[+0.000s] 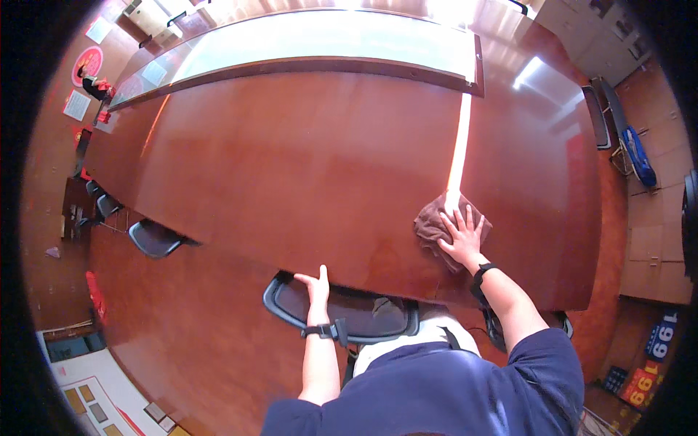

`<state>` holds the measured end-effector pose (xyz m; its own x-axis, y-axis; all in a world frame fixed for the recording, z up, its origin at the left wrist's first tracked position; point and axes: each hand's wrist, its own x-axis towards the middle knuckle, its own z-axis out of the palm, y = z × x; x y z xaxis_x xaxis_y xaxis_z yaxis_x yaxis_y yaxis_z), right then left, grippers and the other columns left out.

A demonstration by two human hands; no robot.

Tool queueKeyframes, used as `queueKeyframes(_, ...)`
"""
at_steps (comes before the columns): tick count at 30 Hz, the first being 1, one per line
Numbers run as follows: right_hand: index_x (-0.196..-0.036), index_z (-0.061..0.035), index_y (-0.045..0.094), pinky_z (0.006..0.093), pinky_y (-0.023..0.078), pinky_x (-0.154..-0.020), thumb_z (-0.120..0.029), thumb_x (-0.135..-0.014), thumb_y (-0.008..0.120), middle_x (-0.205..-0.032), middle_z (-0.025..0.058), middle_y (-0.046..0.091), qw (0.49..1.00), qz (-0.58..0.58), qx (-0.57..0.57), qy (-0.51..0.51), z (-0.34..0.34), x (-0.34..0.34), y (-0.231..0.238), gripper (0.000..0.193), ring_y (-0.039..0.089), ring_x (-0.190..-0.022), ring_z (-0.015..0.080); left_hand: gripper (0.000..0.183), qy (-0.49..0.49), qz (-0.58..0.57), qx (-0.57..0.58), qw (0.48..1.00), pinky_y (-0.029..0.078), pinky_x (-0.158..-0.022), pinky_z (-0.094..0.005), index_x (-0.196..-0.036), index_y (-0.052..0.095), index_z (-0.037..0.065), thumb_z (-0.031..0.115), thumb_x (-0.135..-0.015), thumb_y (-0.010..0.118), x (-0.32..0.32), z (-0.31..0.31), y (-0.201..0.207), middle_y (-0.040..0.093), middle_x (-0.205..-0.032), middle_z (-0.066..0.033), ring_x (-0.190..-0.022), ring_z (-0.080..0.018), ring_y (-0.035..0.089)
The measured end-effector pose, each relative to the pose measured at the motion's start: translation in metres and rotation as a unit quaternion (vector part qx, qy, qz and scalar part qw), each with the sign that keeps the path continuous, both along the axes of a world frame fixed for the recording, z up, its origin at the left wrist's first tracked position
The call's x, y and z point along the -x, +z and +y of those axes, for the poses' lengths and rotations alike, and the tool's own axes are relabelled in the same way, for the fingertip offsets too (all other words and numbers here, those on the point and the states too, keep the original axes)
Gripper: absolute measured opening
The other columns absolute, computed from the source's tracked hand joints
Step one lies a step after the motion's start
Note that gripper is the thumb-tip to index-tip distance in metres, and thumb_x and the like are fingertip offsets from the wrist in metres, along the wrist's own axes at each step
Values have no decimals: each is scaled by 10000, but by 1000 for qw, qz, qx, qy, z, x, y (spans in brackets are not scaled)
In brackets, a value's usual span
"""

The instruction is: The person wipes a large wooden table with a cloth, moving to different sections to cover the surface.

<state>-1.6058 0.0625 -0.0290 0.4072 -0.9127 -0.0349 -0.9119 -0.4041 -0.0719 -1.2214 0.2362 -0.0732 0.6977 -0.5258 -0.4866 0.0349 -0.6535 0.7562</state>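
My right hand (pixel 465 240) lies flat with fingers spread on a crumpled brown cloth (pixel 429 224). The cloth rests on a large glossy reddish-brown table (pixel 291 167), toward its right part and close to the near edge. At that near edge, farther left, is my left hand (pixel 315 286), thumb and a finger stretched apart, with nothing seen in it. Some of its fingers are hidden. Just beside it, a black-framed chair (pixel 363 339) stands between my body and the table. Both wrists wear dark bands.
A long sunken panel with a raised wooden rim (pixel 305 65) takes up the table's far side. Another chair (pixel 155 238) stands at the near left edge. Chairs and a blue item (pixel 640 158) are beyond the right end, before wooden cabinets (pixel 651 240). A bright light streak crosses the tabletop.
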Motion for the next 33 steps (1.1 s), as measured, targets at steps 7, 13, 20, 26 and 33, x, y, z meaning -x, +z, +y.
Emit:
queueKeyframes(7,-1442,-249,344,642,-55,-1090,-508,-828,508,-1555,95,159,999,-13,-52,-7,-166,-25,29,687,97,-1441,289,1096,81,21,-3,997,198,-1137,-377,-1357,-344,-3,373,-910,583,6,-2,7,48,-1536,-190,-1388,-279,201)
queueKeyframes(13,-1465,-289,295,663,-2,-1087,-515,-887,448,-1570,53,112,995,6,21,-93,-309,-40,20,639,24,-1451,260,1082,137,4,-24,990,203,-1134,-380,-1374,-335,25,387,-915,575,6,-2,15,47,-1538,-184,-1385,-279,207)
queueKeyframes(20,-1491,-357,139,662,26,-1092,-606,-890,387,-1579,56,24,970,90,123,-189,-424,-38,-3,697,33,-1444,316,1071,134,-11,-49,990,200,-1136,-383,-1379,-329,31,363,-915,578,8,8,21,46,-1530,-208,-1384,-293,206)
queueKeyframes(26,-1457,-325,261,683,108,-1063,-606,-871,434,-1543,30,197,964,63,223,-128,-466,-37,-7,673,126,-1424,322,1063,135,-7,-71,988,197,-1137,-387,-1383,-323,36,342,-915,581,18,10,27,44,-1522,-229,-1383,-305,205)
queueKeyframes(33,-1479,-407,120,654,11,-1088,-668,-879,361,-1573,2,76,982,126,135,-30,-476,-168,13,697,8,-1447,293,1053,139,-12,-94,986,194,-1139,-390,-1388,-317,42,317,-916,583,15,12,37,43,-1514,-254,-1383,-319,204)
